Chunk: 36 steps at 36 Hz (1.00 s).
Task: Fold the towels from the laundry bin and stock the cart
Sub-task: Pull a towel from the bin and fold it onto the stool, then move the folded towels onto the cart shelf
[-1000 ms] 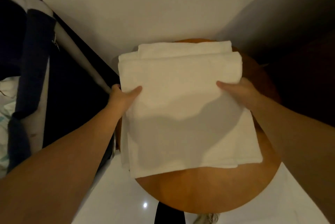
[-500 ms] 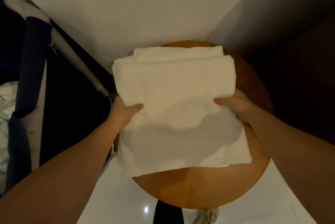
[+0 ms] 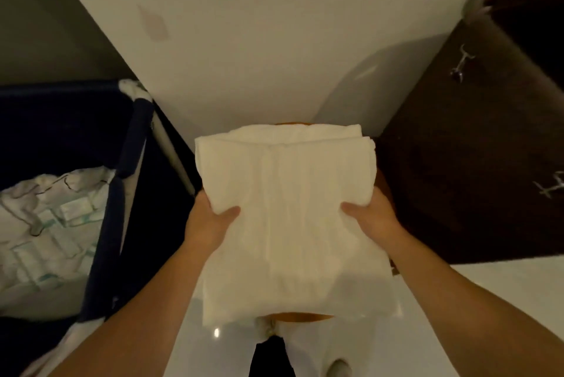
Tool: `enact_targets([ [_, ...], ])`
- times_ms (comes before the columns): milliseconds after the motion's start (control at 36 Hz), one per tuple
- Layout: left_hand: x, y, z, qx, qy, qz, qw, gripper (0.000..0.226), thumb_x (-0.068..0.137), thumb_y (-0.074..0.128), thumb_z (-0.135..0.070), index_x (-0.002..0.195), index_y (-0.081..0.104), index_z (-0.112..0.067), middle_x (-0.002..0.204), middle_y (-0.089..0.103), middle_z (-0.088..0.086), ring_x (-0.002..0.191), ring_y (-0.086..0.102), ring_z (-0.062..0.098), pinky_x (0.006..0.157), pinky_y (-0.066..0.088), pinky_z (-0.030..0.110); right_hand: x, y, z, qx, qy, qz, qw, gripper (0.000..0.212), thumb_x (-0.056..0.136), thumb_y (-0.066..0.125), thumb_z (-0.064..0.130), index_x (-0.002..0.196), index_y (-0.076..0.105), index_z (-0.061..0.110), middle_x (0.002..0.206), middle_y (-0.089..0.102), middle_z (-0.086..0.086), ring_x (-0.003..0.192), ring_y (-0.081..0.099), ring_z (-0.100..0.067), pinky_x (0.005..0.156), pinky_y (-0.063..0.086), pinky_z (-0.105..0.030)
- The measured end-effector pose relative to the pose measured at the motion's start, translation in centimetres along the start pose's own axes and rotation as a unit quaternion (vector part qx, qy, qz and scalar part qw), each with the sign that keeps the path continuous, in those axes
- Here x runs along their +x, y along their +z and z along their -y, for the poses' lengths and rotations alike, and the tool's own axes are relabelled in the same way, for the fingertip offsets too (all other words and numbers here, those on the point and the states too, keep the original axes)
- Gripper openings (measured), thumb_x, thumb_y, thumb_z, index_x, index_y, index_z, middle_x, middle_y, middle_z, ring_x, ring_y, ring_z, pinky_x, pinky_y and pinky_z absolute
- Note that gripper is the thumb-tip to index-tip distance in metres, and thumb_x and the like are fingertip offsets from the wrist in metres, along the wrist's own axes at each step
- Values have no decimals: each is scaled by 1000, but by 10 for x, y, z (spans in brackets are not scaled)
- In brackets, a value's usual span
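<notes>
My left hand (image 3: 210,222) grips the left edge of the towels (image 3: 293,208), my right hand (image 3: 370,218) the right edge, thumbs on top. The towels cover most of the table (image 3: 302,317); the bin (image 3: 137,135) stands left.

Folded towel (image 3: 290,224): white, thick, folded to an approx rectangular pack w/ several layers. It lies flat in the centre of the view, long side running 12 to 6 o'clock. The edge at 12 o'clock is a rounded fold; behind it shows a second, narrower white layer, cannot tell if it is a separate towel. The edge at 6 o'clock is loose, corners a bit uneven. Left hand (image 3: 207,224) grips its 9 o'clock edge and right hand (image 3: 372,218) its 3 o'clock edge, thumbs on top, other fingers hidden below.

Laundry bin (image 3: 134,138): at 9 o'clock of the towel, just beside it, navy fabric walls on a white tube frame. Inside lies crumpled linen (image 3: 52,224), white w/ pale green pattern, not folded.
</notes>
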State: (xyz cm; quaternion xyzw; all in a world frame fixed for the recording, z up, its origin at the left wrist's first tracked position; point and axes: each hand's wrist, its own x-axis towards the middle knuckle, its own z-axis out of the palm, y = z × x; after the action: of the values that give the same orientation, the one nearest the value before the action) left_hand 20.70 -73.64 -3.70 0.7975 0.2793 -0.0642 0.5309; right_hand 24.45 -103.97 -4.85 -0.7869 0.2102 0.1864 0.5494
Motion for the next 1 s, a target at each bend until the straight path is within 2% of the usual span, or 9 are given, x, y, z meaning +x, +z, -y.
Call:
enact_targets([
  [111, -71, -13, -8, -5, 16, -42, 999, 59, 82, 76, -19, 131, 45, -13, 115, 56, 0, 99, 55, 20, 83, 48, 36, -56, -29, 8, -1, -43, 26, 999, 64, 77, 77, 24, 134, 48, 22, 117, 62, 3, 106, 59, -19, 94, 50, -45],
  [250, -152, -26, -10, -18, 36, -70, 997, 61, 81, 77, -21, 131, 44, -14, 123, 58, 4, 109, 58, 28, 90, 51, 49, -125, -57, 14, -15, -96, 35, 995, 59, 80, 75, 18, 134, 49, 21, 119, 61, 2, 107, 58, -20, 95, 49, -44],
  [361, -204, -31, -12, -35, 49, -65, 996, 60, 81, 77, -23, 132, 46, -16, 121, 59, 1, 107, 59, 25, 89, 52, 46, -172, -76, 9, -29, -127, 24, 991, 54, 82, 73, 14, 131, 51, 19, 117, 59, 3, 107, 56, -20, 92, 48, -39],
  [472, -243, -32, -11, -36, 63, -62, 995, 57, 81, 77, -20, 128, 46, -14, 117, 57, 2, 101, 57, 23, 85, 49, 40, -212, -93, -5, -54, -128, 3, 990, 53, 81, 73, 19, 129, 51, 22, 116, 60, 3, 107, 57, -21, 95, 48, -46],
  [694, -295, -19, 1, -45, 107, 18, 993, 60, 82, 75, -22, 133, 43, -19, 119, 56, -2, 105, 55, 20, 90, 48, 41, -295, -121, -47, -70, -92, -87, 989, 59, 81, 74, 27, 133, 47, 18, 119, 59, 0, 110, 57, -25, 96, 48, -47],
  [806, -317, -3, 5, -13, 118, 63, 991, 60, 80, 77, -29, 129, 44, -22, 119, 57, -3, 107, 57, 22, 91, 50, 45, -336, -139, -77, -59, -67, -129, 988, 56, 84, 71, 24, 135, 46, 18, 120, 55, 1, 115, 53, -25, 96, 44, -39],
  [917, -348, 23, 6, -9, 123, 113, 986, 58, 80, 77, -25, 128, 45, -18, 116, 58, -2, 105, 57, 23, 88, 50, 42, -371, -166, -111, -53, -42, -162, 984, 55, 85, 70, 20, 135, 48, 17, 121, 55, 1, 117, 52, -26, 93, 40, -36],
  [1000, -374, 45, 2, -2, 137, 148, 980, 55, 82, 76, -21, 127, 44, -16, 113, 56, -2, 103, 57, 22, 84, 49, 38, -395, -192, -137, -39, -28, -187, 981, 55, 81, 73, 22, 132, 52, 20, 124, 59, 0, 115, 55, -25, 100, 44, -43],
])
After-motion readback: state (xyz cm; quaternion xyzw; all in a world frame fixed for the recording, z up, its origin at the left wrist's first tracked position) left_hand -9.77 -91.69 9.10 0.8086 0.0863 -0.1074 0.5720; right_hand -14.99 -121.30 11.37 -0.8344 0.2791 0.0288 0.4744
